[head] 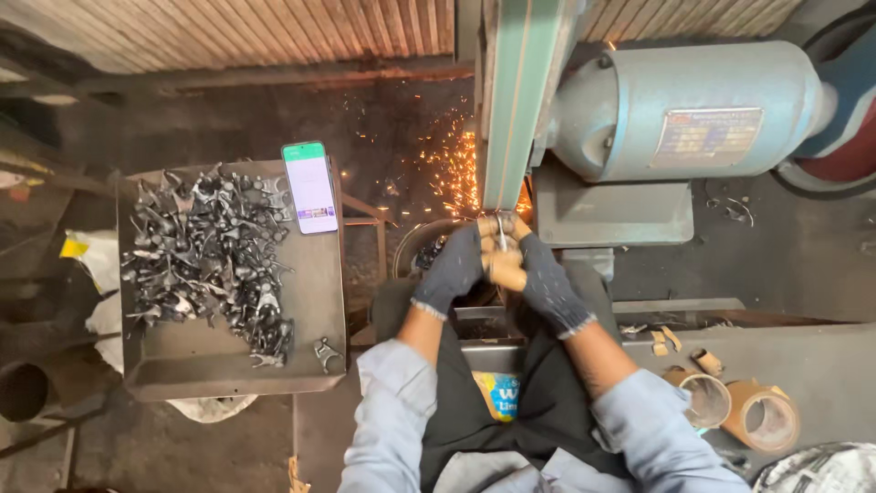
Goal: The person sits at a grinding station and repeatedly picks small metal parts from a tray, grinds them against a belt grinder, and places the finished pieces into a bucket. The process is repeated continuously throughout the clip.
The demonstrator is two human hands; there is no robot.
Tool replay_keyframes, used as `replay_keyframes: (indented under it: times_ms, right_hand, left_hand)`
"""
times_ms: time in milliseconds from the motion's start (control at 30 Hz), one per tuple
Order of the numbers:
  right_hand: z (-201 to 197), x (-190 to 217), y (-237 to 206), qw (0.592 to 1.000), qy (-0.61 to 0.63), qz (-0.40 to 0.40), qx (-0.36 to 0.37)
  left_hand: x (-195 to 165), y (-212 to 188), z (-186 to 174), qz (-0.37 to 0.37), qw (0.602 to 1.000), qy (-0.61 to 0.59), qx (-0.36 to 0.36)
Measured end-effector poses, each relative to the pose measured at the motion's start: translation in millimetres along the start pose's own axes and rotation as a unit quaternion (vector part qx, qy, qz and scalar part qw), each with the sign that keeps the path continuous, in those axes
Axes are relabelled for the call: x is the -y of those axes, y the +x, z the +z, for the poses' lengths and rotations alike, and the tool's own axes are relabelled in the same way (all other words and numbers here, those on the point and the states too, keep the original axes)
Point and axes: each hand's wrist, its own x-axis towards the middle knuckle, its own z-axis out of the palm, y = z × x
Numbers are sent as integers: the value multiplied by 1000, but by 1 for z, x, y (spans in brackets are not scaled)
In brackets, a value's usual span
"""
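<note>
Both hands wear dark knit gloves with taped fingertips. My left hand point(453, 267) and my right hand point(537, 274) meet in front of me, pinching a small metal part point(501, 234) between the fingers. The part is pressed against the lower end of a green grinding belt point(511, 110), and orange sparks point(453, 169) spray to the left and away. The part is mostly hidden by the fingers, so its shape cannot be told.
A metal tray point(315, 301) on my left holds a heap of several dark forged parts point(205, 251) and a lit phone point(310, 187). A grey motor point(684, 105) sits right of the belt. Tape rolls point(735, 411) lie on the bench at right. A bowl point(422, 248) stands below the belt.
</note>
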Motion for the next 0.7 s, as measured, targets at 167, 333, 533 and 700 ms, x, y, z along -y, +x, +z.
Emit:
replay_keyframes:
  times_ms: [167,333,533,700]
  right_hand:
    - [-4,26,-31,963,248,82,70]
    - [4,27,-25,933,347,77,50]
    - [12,8,0,952,287,93,-47]
    - [19,1,31,938,291,178,-56]
  left_hand:
    - [-33,-34,27,-67,995,64,22]
    - [-30,-27,41,21,992,64,-106]
    - [-1,-5,16,-164,968,90,-165]
    - [2,3,3,25,927,356,-117]
